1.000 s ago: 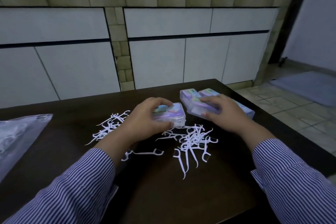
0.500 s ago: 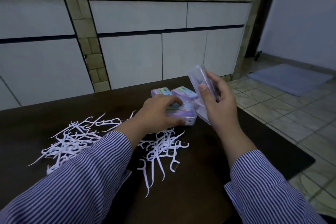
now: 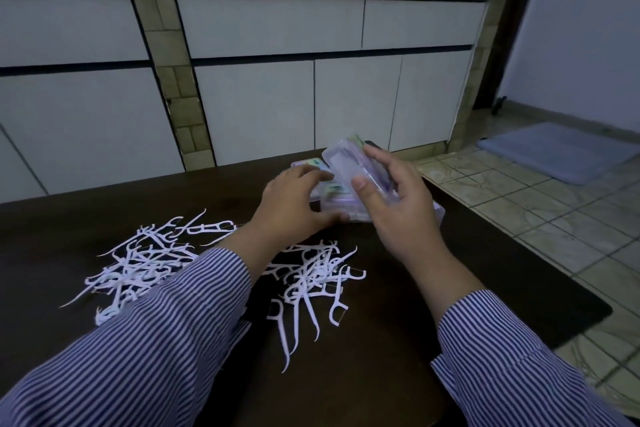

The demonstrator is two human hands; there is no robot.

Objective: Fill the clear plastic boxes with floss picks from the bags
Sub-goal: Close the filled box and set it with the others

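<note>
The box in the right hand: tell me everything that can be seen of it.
The clear plastic box is a flat, see-through rectangular case with a purplish tint and a greenish label at its top corner. It is raised off the dark table and tilted on edge, above the other boxes lying there. The right hand grips it, thumb on the near face, fingers curled round the far edge. Whether it is filled or latched cannot be told.

Two hands — left [image 3: 294, 204], right [image 3: 398, 215]; two heaps of floss picks [image 3: 145, 263] [image 3: 315, 281]; clear boxes [image 3: 346, 166] uncountable.
</note>
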